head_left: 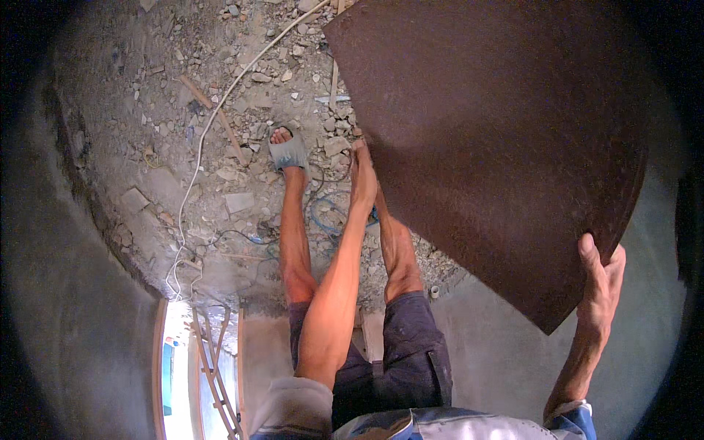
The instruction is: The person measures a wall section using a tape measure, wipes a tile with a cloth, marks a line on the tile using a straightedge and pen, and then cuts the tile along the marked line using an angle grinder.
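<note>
A large dark brown sheet [499, 139], stiff and flat-looking, fills the upper right of the head view, tilted with one corner pointing down toward me. My left hand [362, 172] grips its left edge; the fingers are partly hidden behind the sheet. At the lower right edge my right hand [603, 282] is closed on the sheet, thumb on the near face and the other fingers mostly out of sight behind it. What lies behind the sheet is hidden.
Stones, broken rubble [242, 158] and wood strips [216, 121] cover the dusty ground around my sandalled foot [289, 150]. A pale cable [209, 128] runs across it. Blue cord [326, 216] lies near my legs. A wooden ladder [213, 367] stands by a bright doorway.
</note>
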{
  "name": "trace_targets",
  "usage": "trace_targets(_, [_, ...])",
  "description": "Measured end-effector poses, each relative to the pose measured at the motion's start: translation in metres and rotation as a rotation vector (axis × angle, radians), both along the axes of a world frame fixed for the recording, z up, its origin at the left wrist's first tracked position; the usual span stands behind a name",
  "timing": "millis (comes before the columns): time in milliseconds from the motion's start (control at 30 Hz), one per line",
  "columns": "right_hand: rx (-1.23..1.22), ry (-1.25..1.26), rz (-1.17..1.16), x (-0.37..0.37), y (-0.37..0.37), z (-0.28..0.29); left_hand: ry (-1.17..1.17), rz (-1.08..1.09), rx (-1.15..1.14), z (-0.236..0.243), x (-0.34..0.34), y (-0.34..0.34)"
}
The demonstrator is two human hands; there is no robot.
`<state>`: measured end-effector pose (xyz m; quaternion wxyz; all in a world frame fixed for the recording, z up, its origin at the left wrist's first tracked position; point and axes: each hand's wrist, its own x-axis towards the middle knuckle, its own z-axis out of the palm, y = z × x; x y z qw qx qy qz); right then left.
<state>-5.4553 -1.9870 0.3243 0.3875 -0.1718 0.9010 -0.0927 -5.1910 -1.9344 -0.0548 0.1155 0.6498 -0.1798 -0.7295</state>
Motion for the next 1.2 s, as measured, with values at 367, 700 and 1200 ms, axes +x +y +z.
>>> trace_targets(367, [-0.011,-0.213,-0.483,-0.023,0.121,-0.057,-0.329,-0.013,-0.128,0.114,0.109,-0.066])
trace_targets(700, [-0.022,-0.425,-0.583,-0.002,0.185,-0.089,-0.493,0.071,-0.182,0.190,0.142,-0.060])
trace_targets(1200, [-0.268,-0.206,-0.684,0.053,0.212,-0.213,-0.870,-0.294,-0.535,0.325,0.103,-0.081])
